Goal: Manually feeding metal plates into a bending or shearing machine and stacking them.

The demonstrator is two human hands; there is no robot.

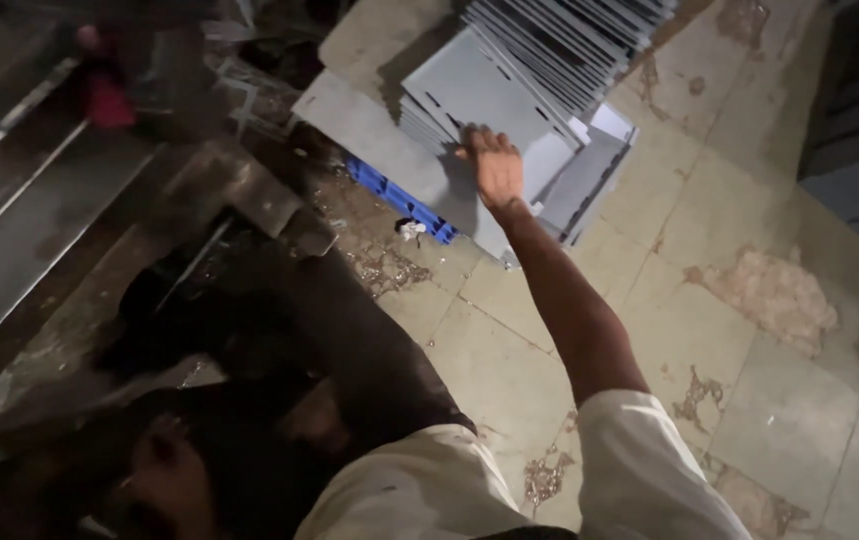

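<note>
My right hand (496, 168) reaches out at arm's length to a leaning stack of flat grey metal sheets (509, 80) with small slots. Its palm lies on the front sheet (469, 95), the thumb points left and the fingers curl over an edge of that sheet. A white short sleeve (649, 470) covers my upper arm. More grey sheets (589, 180) lie splayed just right of the hand. My left hand is out of view.
A blue plastic crate (394, 195) sits under the sheets. The floor is worn beige tile (749, 330) with broken patches. A dark machine body (249, 300) and long grey metal rails (19, 230) fill the left. A dim, unclear shape (179, 470) is at lower left.
</note>
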